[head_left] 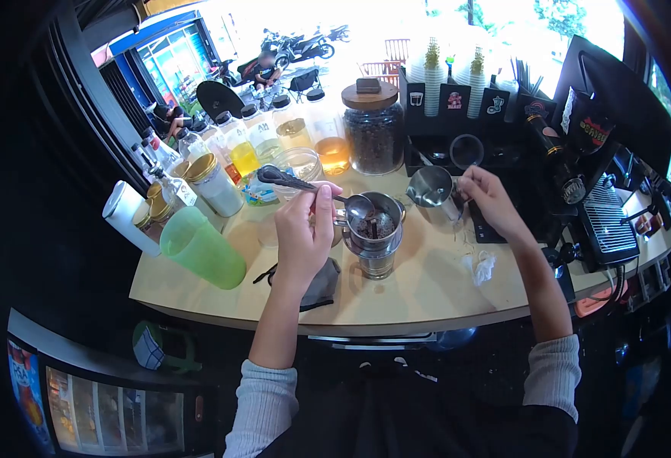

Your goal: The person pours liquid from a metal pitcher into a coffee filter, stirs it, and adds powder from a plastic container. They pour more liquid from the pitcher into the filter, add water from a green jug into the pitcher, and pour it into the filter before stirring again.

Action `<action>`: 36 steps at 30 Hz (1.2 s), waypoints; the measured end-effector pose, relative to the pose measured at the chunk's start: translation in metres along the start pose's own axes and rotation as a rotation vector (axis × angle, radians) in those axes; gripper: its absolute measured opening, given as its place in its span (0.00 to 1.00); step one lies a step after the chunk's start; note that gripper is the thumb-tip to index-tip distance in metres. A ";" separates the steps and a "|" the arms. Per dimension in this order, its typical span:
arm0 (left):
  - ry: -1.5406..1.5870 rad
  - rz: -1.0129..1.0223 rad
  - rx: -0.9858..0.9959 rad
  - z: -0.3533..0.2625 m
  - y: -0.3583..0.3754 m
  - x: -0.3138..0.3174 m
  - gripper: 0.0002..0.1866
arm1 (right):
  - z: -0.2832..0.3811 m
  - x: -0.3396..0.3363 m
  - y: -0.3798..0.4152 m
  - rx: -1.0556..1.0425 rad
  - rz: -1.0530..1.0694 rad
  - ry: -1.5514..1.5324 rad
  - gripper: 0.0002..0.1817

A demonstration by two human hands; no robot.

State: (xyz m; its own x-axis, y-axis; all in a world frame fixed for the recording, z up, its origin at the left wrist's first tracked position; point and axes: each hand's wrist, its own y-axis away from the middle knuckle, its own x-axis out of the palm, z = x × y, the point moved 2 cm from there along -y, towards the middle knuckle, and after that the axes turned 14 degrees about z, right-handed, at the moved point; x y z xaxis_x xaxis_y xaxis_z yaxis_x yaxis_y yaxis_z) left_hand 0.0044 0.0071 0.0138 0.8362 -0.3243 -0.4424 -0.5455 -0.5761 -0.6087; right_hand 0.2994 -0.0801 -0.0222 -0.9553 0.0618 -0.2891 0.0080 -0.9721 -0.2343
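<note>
My left hand (303, 229) is closed around a spoon (360, 206) with a dark, patterned handle. The spoon's bowl is over the mouth of a metal drip coffee filter (377, 246), and dark coffee grounds (381, 227) show inside. Under the filter stands a clear ribbed glass (376, 267). On the right, my right hand (491, 197) grips the handle side of a stainless steel milk pitcher (433, 195). The pitcher tilts slightly beside the filter, its mouth facing up; its contents do not show clearly.
A green plastic jug (199, 246) leans at the left, near several bottles and lidded jars. Behind the filter stands a coffee bean jar (373, 130). A dark cloth (321, 284) and crumpled tissue (482, 267) lie near the counter's front edge. An espresso machine (608, 217) occupies the right end.
</note>
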 end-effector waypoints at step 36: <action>-0.056 -0.053 -0.089 0.004 0.002 0.001 0.11 | 0.138 0.061 -0.047 -0.219 0.300 0.618 0.12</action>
State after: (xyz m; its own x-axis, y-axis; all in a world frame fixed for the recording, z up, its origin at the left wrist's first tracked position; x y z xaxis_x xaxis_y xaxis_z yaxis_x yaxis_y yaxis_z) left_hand 0.0038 0.0082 0.0094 0.8579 -0.2502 -0.4487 -0.4910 -0.6564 -0.5727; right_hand 0.2003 -0.0616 0.0989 -0.5612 -0.0205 -0.8274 0.3647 -0.9035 -0.2250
